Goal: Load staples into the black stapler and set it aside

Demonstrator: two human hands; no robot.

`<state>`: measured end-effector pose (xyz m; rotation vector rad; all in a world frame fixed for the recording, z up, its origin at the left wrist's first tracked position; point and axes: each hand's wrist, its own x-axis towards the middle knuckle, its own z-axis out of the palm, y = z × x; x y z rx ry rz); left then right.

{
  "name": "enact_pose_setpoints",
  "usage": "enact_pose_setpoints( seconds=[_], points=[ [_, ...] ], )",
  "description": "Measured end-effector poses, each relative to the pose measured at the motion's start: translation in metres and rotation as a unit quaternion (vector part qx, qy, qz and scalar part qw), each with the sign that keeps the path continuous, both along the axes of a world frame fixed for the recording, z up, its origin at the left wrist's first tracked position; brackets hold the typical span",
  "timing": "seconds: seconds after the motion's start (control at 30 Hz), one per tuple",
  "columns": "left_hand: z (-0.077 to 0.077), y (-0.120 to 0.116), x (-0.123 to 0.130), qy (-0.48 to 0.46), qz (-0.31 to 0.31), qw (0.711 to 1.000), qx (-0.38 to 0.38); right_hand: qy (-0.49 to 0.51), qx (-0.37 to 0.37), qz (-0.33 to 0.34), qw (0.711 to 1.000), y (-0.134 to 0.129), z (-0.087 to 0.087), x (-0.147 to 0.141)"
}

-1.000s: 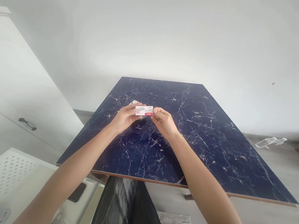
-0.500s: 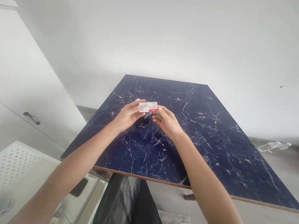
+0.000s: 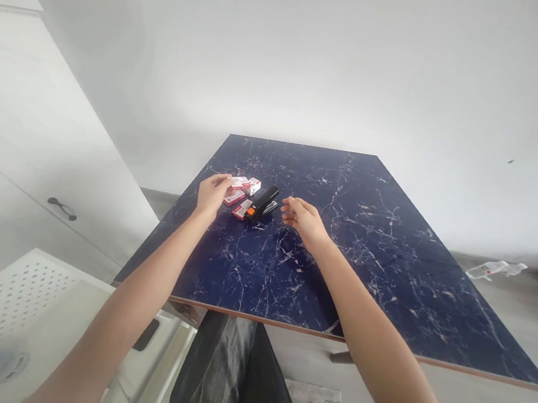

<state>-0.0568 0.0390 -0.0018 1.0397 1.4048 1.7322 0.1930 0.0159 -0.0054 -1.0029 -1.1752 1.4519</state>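
Observation:
My left hand (image 3: 212, 193) is closed on the end of a small red and white box (image 3: 240, 184), above or against other boxes like it. Close by on the table are a white box (image 3: 254, 186), a red-edged box (image 3: 233, 197) and another red and white box (image 3: 241, 209). A black stapler (image 3: 265, 202) with an orange patch lies just right of them. To the right of the stapler, apart from it, my right hand (image 3: 302, 221) hovers with curled fingers and the thumb drawn in; whatever its fingertips pinch, if anything, is too small to make out.
The dark blue marbled table (image 3: 340, 266) stands against a pale wall. A white cabinet (image 3: 32, 126) is on the left, with a perforated white surface (image 3: 16, 298) below. A clear plastic bottle (image 3: 487, 269) lies on the floor beyond the table's right edge.
My hands have parted. The left has carried the small box leftward to the other boxes; the right has let go of it and moved slightly right. The stapler and boxes now show.

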Motion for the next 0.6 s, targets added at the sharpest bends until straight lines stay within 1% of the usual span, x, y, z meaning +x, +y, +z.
enact_pose_setpoints(
  seconds=[0.07, 0.1, 0.2, 0.27, 0.37, 0.43, 0.53, 0.6],
  points=[
    [0.001, -0.006, 0.001, 0.129, 0.01, 0.992, -0.008, -0.015, 0.0, 0.005, 1.0, 0.0, -0.001, 0.0],
    [0.002, -0.009, 0.001, 0.195, 0.01, 0.981, -0.01, -0.022, 0.0, 0.006, 1.0, 0.0, -0.001, 0.0],
    [0.002, -0.016, 0.001, 0.361, 0.0, 0.932, -0.015, -0.046, 0.009, -0.002, 0.999, 0.002, -0.003, 0.0],
    [0.0, -0.017, -0.001, 0.426, 0.001, 0.905, -0.02, -0.068, 0.021, -0.01, 0.997, 0.005, -0.005, 0.001],
    [-0.001, -0.016, -0.003, 0.467, 0.012, 0.884, -0.025, -0.132, 0.051, -0.014, 0.99, 0.007, -0.01, 0.001],
    [-0.001, -0.014, -0.004, 0.484, 0.003, 0.875, -0.007, -0.209, 0.106, -0.026, 0.972, 0.007, -0.013, 0.001],
    [-0.002, -0.013, -0.001, 0.497, -0.038, 0.867, 0.023, -0.326, 0.222, -0.051, 0.917, 0.003, -0.016, -0.001],
    [-0.004, -0.013, 0.003, 0.495, -0.074, 0.865, 0.028, -0.376, 0.267, -0.052, 0.886, 0.0, -0.018, -0.002]
  ],
)
